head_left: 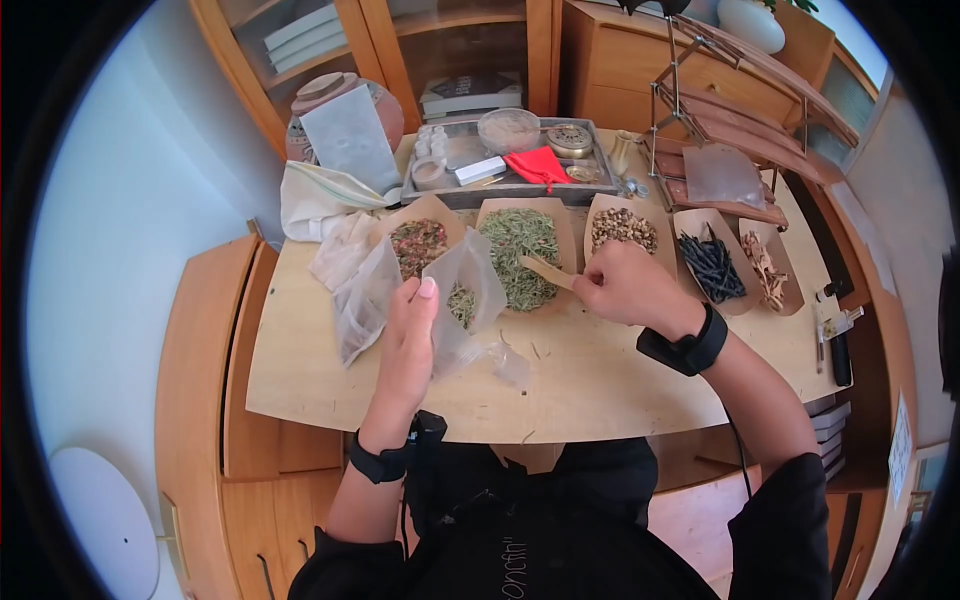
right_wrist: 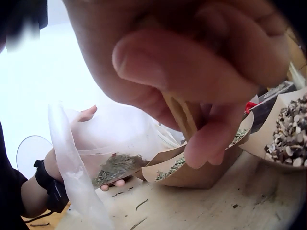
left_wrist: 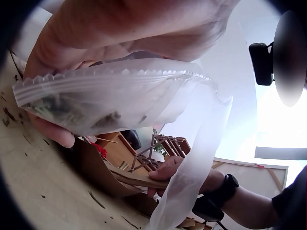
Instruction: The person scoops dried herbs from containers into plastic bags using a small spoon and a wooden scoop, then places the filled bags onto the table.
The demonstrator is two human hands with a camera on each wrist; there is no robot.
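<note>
My left hand (head_left: 408, 335) holds a translucent zip bag (left_wrist: 129, 96) by its side, the bag's mouth spread and green dried herb (right_wrist: 120, 165) inside it. In my right hand (head_left: 632, 287) a light wooden scoop (head_left: 546, 270) is pinched between thumb and fingers, its far end over the paper tray of green herb (head_left: 520, 240). The right wrist view shows the scoop's handle (right_wrist: 181, 115) under the fingers; its tip is hidden there.
Beside the herb tray stand paper trays of reddish flowers (head_left: 418, 243), brown pieces (head_left: 622, 230), dark sticks (head_left: 712, 265) and pale slices (head_left: 765, 270). Behind are a grey tray (head_left: 470, 200) and a wooden rack (head_left: 740, 130). Small bottles (head_left: 838, 322) stand right.
</note>
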